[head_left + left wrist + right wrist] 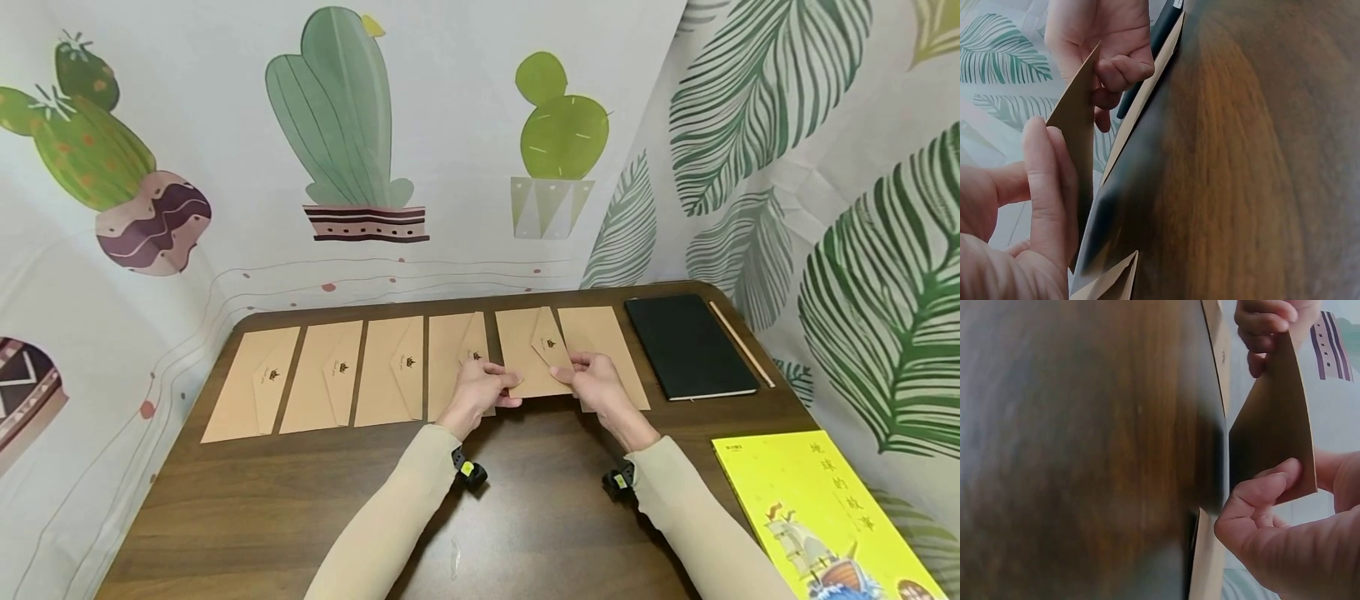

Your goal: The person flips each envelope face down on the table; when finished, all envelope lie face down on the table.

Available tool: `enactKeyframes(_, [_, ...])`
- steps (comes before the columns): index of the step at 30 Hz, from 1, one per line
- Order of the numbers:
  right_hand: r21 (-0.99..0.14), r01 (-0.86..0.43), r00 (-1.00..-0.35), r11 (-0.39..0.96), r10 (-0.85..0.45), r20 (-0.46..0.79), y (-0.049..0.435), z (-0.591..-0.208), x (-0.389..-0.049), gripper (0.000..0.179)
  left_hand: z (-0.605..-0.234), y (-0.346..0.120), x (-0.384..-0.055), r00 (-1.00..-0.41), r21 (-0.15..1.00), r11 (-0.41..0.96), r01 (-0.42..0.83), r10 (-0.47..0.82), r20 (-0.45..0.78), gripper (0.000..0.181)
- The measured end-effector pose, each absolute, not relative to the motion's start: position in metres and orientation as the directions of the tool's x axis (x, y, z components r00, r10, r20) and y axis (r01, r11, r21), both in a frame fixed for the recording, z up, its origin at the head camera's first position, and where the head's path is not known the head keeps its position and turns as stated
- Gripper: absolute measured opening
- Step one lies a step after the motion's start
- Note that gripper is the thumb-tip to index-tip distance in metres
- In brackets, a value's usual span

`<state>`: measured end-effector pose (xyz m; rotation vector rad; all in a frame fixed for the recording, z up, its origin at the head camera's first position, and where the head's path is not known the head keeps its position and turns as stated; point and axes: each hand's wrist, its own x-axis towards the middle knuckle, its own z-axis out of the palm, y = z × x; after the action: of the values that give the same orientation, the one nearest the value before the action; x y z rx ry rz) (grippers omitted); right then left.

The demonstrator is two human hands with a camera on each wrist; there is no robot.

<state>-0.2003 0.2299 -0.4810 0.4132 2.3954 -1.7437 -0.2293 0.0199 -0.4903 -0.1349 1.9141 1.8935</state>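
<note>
Carefully, we hold one envelope [525, 346] above the surface [540, 517], fingers [1044, 175] of left hand [477, 387] and right hand [597, 387] clamped on its near end, light pressure best against creasing.

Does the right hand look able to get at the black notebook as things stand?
Probably yes, once free: the right hand pinches the raised envelope along with the left hand. Beyond that, only the rightmost envelope lies between it and the black notebook, which has nothing on top.
</note>
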Motion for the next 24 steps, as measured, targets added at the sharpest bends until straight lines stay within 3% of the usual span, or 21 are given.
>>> enactKeyframes(6, [-0.914,0.331,-0.942,0.233,0.135,-0.307,0.232,-0.480,-0.199,0.067,-0.492,0.022,-0.228,-0.893,0.921,0.093,-0.378,0.225,-0.389,0.039])
enactKeyframes(13, [-0.928,0.303,-0.947,0.219,0.175,-0.268,0.231,-0.474,-0.198,0.045,-0.491,0.025,-0.225,-0.896,0.922,0.134,-0.363,0.221,-0.385,0.032])
enactKeyframes(19, [-0.926,0.227,-0.962,0.302,0.218,-0.164,0.224,-0.462,-0.195,0.030,-0.492,0.031,-0.224,-0.893,0.926,0.114,-0.360,0.246,-0.377,0.027])
enactKeyframes(24, [-0.896,0.206,-0.960,0.394,0.258,-0.107,0.221,-0.455,-0.194,0.026,-0.492,0.037,-0.222,-0.908,0.934,0.206,-0.291,0.248,-0.337,0.023])
